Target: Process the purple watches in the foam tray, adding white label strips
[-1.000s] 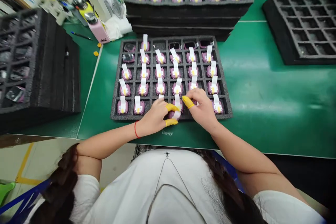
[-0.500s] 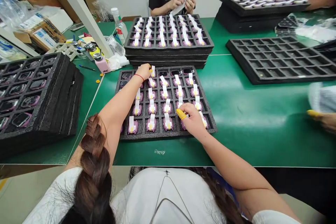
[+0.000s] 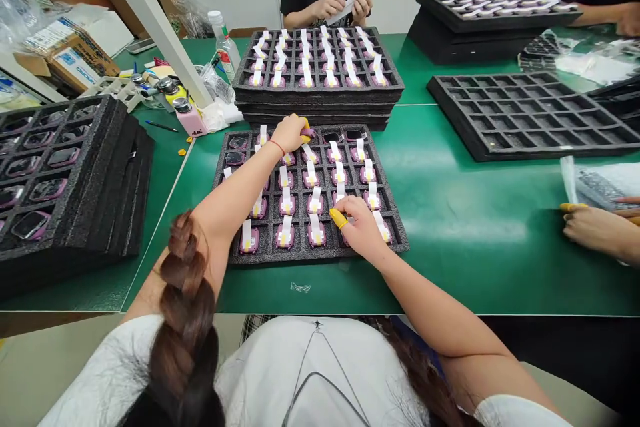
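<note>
A black foam tray (image 3: 390, 240) lies in front of me on the green table, its cells filled with several small purple devices (image 3: 285, 235) that carry white tape strips. My left hand (image 3: 290, 133) reaches to the tray's far row, fingers with yellow finger cots closed on a purple device (image 3: 309, 133) there. My right hand (image 3: 360, 227) rests on the near right cells with its fingers curled over a device, a yellow cot on one finger. What lies under its fingers is hidden.
A stack of filled trays (image 3: 320, 87) stands just behind mine. Dark tray stacks (image 3: 75, 180) sit at the left, an empty tray (image 3: 530, 113) at the right. A person opposite handles a white strip (image 3: 345, 7). Another person's hand (image 3: 597, 230) rests at the right edge. Bottles and clutter (image 3: 175, 97) lie at the back left.
My head has lifted, so the far side shows. My left hand went from the near row to the far row and has closed on a device. My right hand has barely moved.
</note>
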Available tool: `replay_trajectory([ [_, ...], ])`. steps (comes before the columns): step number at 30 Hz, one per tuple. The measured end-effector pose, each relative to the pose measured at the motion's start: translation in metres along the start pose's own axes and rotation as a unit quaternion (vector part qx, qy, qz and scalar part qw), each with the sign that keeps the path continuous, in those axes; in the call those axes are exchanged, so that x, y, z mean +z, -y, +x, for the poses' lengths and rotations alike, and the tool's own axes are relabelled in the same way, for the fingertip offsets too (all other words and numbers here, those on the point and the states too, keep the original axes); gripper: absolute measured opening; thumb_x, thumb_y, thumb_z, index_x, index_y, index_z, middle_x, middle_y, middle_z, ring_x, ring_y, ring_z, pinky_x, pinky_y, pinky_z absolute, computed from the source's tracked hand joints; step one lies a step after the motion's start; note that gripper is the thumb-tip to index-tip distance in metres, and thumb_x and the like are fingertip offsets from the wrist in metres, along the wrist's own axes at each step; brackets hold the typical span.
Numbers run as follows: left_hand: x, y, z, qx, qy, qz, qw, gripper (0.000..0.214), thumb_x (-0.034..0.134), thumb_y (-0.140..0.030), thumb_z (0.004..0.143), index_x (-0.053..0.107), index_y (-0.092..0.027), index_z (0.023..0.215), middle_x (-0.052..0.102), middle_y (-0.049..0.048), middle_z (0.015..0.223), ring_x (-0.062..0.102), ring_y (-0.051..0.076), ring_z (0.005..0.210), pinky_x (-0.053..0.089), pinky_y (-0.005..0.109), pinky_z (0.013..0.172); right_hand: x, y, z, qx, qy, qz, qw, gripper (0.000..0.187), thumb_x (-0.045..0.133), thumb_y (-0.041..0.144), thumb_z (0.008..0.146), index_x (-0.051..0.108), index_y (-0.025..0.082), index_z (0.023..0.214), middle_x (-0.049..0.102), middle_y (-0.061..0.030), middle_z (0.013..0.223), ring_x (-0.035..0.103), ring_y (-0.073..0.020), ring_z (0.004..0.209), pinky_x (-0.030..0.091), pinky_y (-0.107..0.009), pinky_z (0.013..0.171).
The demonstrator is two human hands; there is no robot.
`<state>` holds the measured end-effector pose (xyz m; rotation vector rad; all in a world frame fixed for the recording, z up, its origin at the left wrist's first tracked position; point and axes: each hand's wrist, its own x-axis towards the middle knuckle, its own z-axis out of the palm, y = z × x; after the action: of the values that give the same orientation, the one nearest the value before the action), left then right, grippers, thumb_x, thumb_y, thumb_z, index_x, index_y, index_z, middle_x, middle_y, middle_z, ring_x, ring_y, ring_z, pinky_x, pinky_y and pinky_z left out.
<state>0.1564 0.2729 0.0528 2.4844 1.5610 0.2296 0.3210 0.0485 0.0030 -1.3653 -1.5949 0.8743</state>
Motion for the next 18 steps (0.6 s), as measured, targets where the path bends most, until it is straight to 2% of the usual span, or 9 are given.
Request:
replay_trajectory([
  [3, -0.008, -0.013, -0.066, 0.028, -0.06, -0.022, 0.998, 0.026, 0.05, -0.024, 0.094, 0.057, -0.012, 0.117, 0.067, 0.0104, 0.106, 0.064, 0.024, 0.1, 0.049, 0.034, 0.088, 0.001, 0.003, 0.0, 0.044, 0.026, 0.049, 0.998, 0.017, 0.06, 0.036, 0.082, 0.059, 0.022, 0.072, 0.062, -0.004, 0.083, 0.054, -0.0212, 0.087, 0.043, -0.041, 0.084],
  [4, -0.006, -0.018, -0.092, 0.04, -0.065, -0.027, 0.997, 0.025, 0.051, -0.025, 0.094, 0.056, -0.013, 0.115, 0.067, 0.0084, 0.099, 0.065, 0.022, 0.093, 0.05, 0.032, 0.083, 0.003, 0.005, -0.002, 0.063, 0.043, 0.073, 0.994, 0.019, 0.058, 0.039, 0.083, 0.061, 0.022, 0.076, 0.064, -0.0041, 0.084, 0.056, -0.0199, 0.084, 0.045, -0.039, 0.081],
  [7, 0.011, -0.028, -0.17, 0.108, -0.088, -0.026, 0.99, 0.011, 0.057, -0.019, 0.088, 0.058, -0.016, 0.099, 0.064, 0.0072, 0.093, 0.063, 0.021, 0.088, 0.051, 0.031, 0.078, 0.016, 0.015, -0.009, 0.12, 0.107, 0.159, 0.974, 0.03, 0.054, 0.049, 0.085, 0.062, 0.021, 0.091, 0.067, -0.0042, 0.085, 0.058, -0.0152, 0.071, 0.048, -0.032, 0.065],
  [10, 0.037, -0.033, -0.226, 0.137, -0.103, -0.038, 0.985, 0.01, 0.05, -0.015, 0.091, 0.058, -0.018, 0.096, 0.061, 0.0073, 0.091, 0.061, 0.021, 0.086, 0.052, 0.032, 0.076, 0.032, 0.023, -0.014, 0.164, 0.154, 0.224, 0.948, 0.034, 0.061, 0.053, 0.079, 0.059, 0.02, 0.088, 0.064, -0.0011, 0.076, 0.055, -0.0117, 0.06, 0.045, -0.027, 0.053],
  [12, 0.053, -0.033, -0.246, 0.131, -0.113, -0.055, 0.983, 0.012, 0.047, -0.015, 0.093, 0.057, -0.019, 0.097, 0.06, 0.0075, 0.092, 0.061, 0.021, 0.088, 0.053, 0.034, 0.078, 0.04, 0.025, -0.016, 0.185, 0.163, 0.245, 0.938, 0.034, 0.068, 0.051, 0.075, 0.056, 0.02, 0.084, 0.06, 0.0009, 0.072, 0.053, -0.0106, 0.059, 0.043, -0.025, 0.049],
  [14, 0.064, -0.034, -0.255, 0.116, -0.125, -0.073, 0.983, 0.013, 0.047, -0.015, 0.093, 0.056, -0.019, 0.101, 0.06, 0.0076, 0.095, 0.061, 0.022, 0.093, 0.054, 0.036, 0.082, 0.043, 0.025, -0.016, 0.196, 0.166, 0.252, 0.933, 0.034, 0.072, 0.048, 0.072, 0.056, 0.02, 0.083, 0.057, 0.0019, 0.072, 0.051, -0.0099, 0.06, 0.04, -0.023, 0.047],
  [16, 0.068, -0.035, -0.258, 0.09, -0.129, -0.109, 0.981, 0.02, 0.052, -0.016, 0.09, 0.053, -0.019, 0.11, 0.06, 0.0082, 0.103, 0.061, 0.022, 0.099, 0.055, 0.037, 0.086, 0.043, 0.023, -0.016, 0.199, 0.169, 0.25, 0.932, 0.033, 0.074, 0.044, 0.071, 0.056, 0.019, 0.084, 0.058, 0.002, 0.073, 0.051, -0.0094, 0.062, 0.039, -0.023, 0.05],
  [18, 0.063, -0.033, -0.26, 0.056, -0.12, -0.173, 0.976, 0.039, 0.059, -0.023, 0.087, 0.047, -0.017, 0.124, 0.059, 0.0117, 0.119, 0.059, 0.024, 0.112, 0.054, 0.041, 0.094, 0.042, 0.023, -0.016, 0.201, 0.175, 0.247, 0.932, 0.033, 0.075, 0.039, 0.07, 0.053, 0.02, 0.085, 0.059, 0.0022, 0.075, 0.053, -0.0095, 0.065, 0.04, -0.023, 0.053],
])
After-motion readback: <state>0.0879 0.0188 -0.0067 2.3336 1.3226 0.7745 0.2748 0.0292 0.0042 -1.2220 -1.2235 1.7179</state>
